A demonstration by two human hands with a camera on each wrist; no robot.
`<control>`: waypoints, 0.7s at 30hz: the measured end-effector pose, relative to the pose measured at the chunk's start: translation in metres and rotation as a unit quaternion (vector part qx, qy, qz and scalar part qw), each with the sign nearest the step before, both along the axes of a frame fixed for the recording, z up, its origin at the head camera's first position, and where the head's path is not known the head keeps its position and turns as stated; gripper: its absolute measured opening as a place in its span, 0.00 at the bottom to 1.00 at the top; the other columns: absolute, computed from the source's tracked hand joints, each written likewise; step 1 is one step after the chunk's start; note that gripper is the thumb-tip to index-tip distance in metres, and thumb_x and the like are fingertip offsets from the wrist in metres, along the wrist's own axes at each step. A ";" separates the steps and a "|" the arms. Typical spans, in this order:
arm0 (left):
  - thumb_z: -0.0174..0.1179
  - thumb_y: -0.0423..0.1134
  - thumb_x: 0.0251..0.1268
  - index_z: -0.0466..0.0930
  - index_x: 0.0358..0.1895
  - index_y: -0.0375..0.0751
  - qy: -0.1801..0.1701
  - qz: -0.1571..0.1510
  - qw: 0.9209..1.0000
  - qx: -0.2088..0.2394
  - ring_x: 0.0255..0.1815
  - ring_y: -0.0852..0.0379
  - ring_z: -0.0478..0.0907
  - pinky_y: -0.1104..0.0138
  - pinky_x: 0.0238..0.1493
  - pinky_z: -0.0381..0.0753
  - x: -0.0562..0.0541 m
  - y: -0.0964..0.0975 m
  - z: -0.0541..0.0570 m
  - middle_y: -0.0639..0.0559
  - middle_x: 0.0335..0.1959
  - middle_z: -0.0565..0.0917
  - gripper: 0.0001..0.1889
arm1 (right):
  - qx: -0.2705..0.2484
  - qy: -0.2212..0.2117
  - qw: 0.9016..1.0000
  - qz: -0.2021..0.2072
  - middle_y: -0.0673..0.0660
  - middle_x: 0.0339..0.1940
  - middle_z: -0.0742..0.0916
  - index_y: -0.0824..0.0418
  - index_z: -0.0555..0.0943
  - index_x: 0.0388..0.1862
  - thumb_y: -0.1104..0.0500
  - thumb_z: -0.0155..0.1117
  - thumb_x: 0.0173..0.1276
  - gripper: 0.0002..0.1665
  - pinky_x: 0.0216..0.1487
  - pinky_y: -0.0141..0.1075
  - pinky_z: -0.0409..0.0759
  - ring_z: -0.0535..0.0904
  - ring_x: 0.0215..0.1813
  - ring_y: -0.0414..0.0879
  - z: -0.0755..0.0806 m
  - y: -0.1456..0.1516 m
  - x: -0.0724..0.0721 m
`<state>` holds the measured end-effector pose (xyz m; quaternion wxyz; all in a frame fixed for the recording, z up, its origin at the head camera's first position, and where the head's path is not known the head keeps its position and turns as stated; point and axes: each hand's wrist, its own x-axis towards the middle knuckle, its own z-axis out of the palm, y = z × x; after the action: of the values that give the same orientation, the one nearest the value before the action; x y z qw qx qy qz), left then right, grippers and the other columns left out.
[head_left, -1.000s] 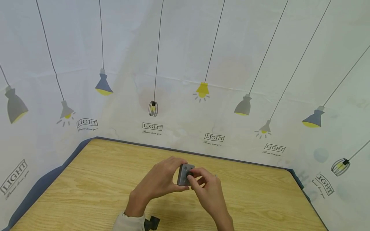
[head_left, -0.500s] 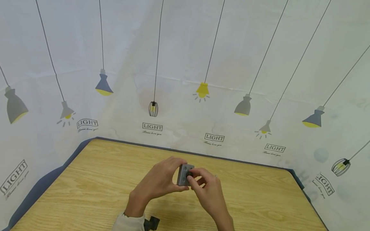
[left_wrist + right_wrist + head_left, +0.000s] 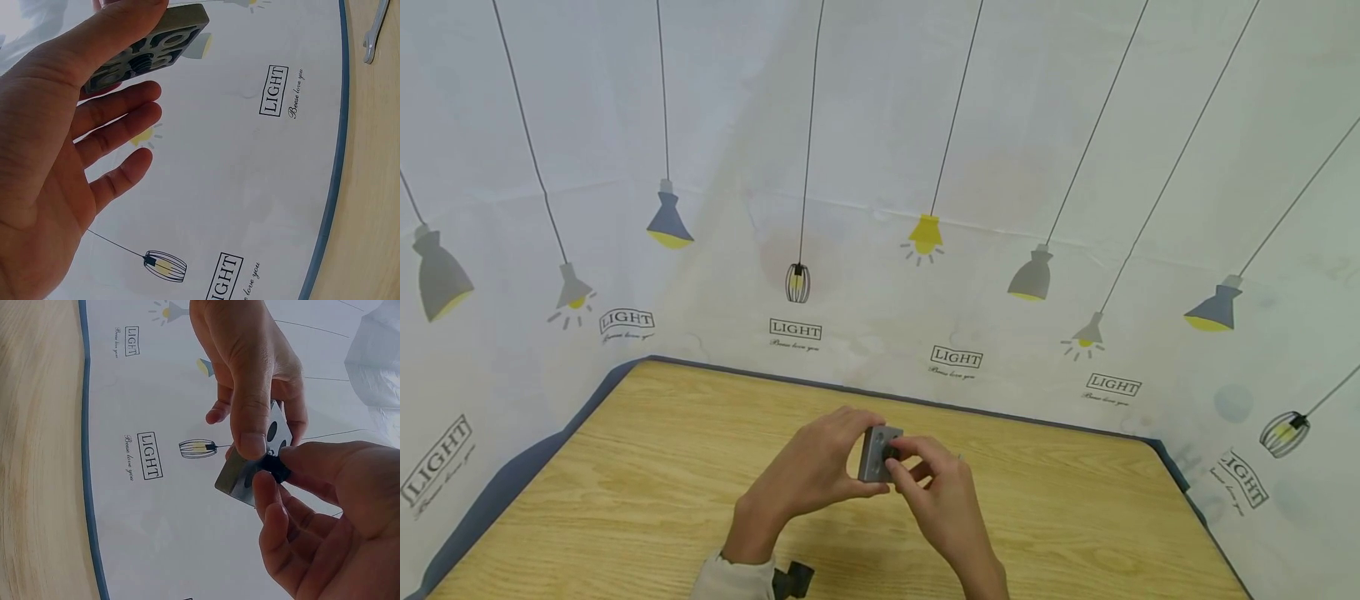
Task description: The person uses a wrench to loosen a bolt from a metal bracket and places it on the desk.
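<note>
My left hand holds a small grey metal block up over the table, thumb on one edge and fingers on the opposite one. Round holes mark the face toward my right hand. At the middle of that face, the right thumb and index finger pinch a small black knob-like piece, partly hidden by the fingertips. In the left wrist view the block shows its other side, with dark curved recesses. Three lower fingers of the left hand stretch out apart from it.
A wooden table lies below the hands. On it, in the left wrist view, is a metal wrench. A white curtain printed with lamps surrounds the table. A black fitting sits by the left sleeve.
Both hands keep almost the same place and grip. The block has tilted very slightly, and more of the black piece shows between the right fingertips.
</note>
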<state>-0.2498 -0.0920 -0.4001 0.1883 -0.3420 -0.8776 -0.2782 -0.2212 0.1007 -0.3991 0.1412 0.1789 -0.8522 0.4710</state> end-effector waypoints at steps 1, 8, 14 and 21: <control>0.79 0.54 0.45 0.76 0.56 0.48 0.000 0.000 1.000 0.000 0.50 0.64 0.78 0.65 0.51 0.82 0.000 0.000 0.000 0.57 0.49 0.81 0.33 | 0.002 -0.002 1.000 -0.001 0.55 0.42 0.88 0.58 0.85 0.44 0.65 0.70 0.64 0.09 0.29 0.29 0.82 0.83 0.29 0.37 0.000 0.000 0.000; 0.79 0.53 0.45 0.76 0.56 0.47 0.002 0.003 1.000 -0.002 0.50 0.63 0.78 0.65 0.51 0.82 0.001 0.000 0.000 0.57 0.50 0.81 0.34 | 0.023 -0.003 1.000 -0.011 0.53 0.42 0.88 0.57 0.85 0.45 0.66 0.70 0.63 0.12 0.27 0.29 0.81 0.83 0.29 0.36 0.001 0.000 0.001; 0.79 0.54 0.44 0.76 0.56 0.47 0.004 0.006 1.000 -0.003 0.50 0.63 0.78 0.65 0.51 0.82 0.001 0.000 0.000 0.57 0.50 0.81 0.34 | 0.028 -0.002 1.000 -0.009 0.53 0.40 0.88 0.57 0.85 0.46 0.66 0.70 0.63 0.12 0.26 0.28 0.80 0.82 0.28 0.35 0.001 0.000 0.002; 0.79 0.54 0.44 0.77 0.56 0.46 0.005 0.008 1.000 -0.005 0.51 0.63 0.78 0.64 0.51 0.82 0.000 0.000 0.000 0.56 0.50 0.82 0.35 | 0.031 0.004 0.999 -0.007 0.53 0.40 0.88 0.58 0.85 0.46 0.67 0.70 0.63 0.13 0.26 0.28 0.80 0.82 0.28 0.35 0.001 0.001 0.002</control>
<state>-0.2497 -0.0916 -0.4005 0.1934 -0.3370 -0.8809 -0.2704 -0.2195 0.1012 -0.3980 0.1423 0.1794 -0.8669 0.4427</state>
